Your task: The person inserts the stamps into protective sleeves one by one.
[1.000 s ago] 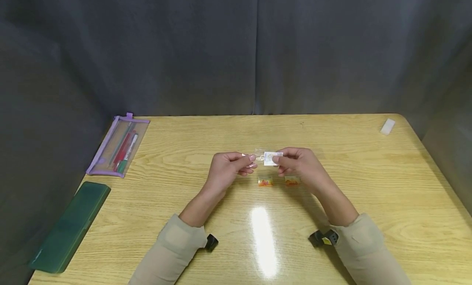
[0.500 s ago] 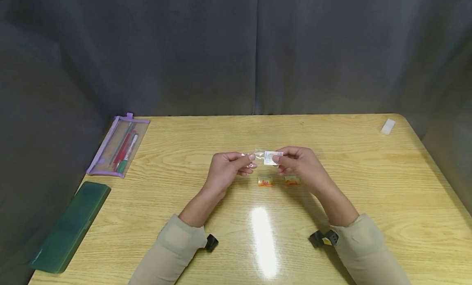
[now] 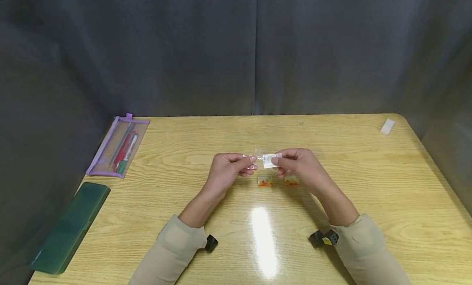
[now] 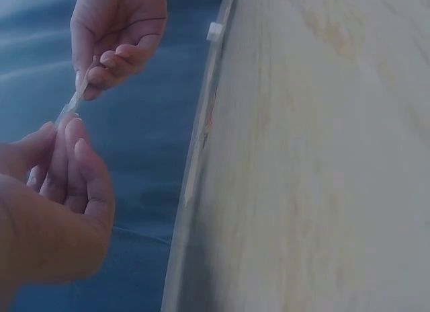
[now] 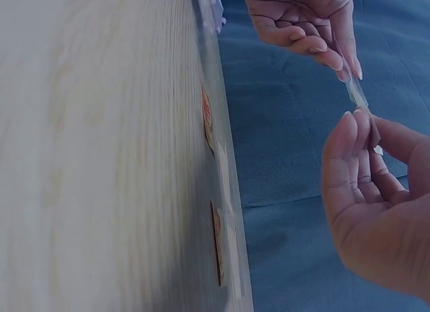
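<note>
Above the middle of the table, my left hand (image 3: 229,170) pinches a clear plastic sleeve (image 3: 259,152) between thumb and fingers. My right hand (image 3: 300,167) pinches a small white rectangular paper piece (image 3: 268,161) with faint print, right beside the plastic. Whether the paper sits partly inside the sleeve, I cannot tell. In the right wrist view the thin clear strip (image 5: 357,93) spans the gap between the two hands. Under them on the table lie two small orange-and-yellow picture pieces, a left one (image 3: 265,181) and a right one (image 3: 292,180).
The wooden table (image 3: 177,137) carries a purple-edged mesh pouch (image 3: 118,148) with pens at far left and a dark green case (image 3: 71,227) nearer. A white block (image 3: 387,126) lies at far right. Dark curtains (image 3: 166,51) stand behind the table.
The white paper piece in my right hand has shifted slightly left and down and tilted a little. My left hand has barely moved, and both grips stay the same.
</note>
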`<state>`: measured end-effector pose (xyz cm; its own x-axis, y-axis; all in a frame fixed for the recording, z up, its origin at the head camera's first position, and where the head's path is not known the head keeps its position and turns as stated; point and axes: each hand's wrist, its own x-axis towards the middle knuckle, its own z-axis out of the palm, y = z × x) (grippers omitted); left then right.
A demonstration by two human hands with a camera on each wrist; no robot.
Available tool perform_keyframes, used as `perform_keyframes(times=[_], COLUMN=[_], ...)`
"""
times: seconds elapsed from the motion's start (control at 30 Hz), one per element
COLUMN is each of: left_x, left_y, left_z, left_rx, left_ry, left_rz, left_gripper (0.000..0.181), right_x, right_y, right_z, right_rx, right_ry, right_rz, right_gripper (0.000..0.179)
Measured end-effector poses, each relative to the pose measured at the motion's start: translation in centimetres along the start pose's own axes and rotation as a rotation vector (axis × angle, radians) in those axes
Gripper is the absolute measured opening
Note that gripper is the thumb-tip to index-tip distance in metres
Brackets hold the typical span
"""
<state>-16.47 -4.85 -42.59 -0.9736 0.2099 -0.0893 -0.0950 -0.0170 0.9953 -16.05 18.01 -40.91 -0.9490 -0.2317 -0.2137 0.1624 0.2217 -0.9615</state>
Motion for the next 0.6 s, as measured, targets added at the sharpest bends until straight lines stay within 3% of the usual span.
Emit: perform_keyframes(times=[0.37,0.6], left_x=[-0.12,-0.14], left_y=[0.0,0.03], left_z=[0.37,0.35], left_rx=[0.001,-0.04], left_ry=[0.019,0.037], left_rz=[-0.004,0.014], left_gripper=[0.025,0.021], right_x=[0.0,-0.19], right_y=[-0.1,-0.2], right_z=[0.71,0.05], right_rx=[0.021,0.023], right_ry=[-0.013,0.032], right_rz=[-0.006,-0.022], right_gripper=[0.031,0.034])
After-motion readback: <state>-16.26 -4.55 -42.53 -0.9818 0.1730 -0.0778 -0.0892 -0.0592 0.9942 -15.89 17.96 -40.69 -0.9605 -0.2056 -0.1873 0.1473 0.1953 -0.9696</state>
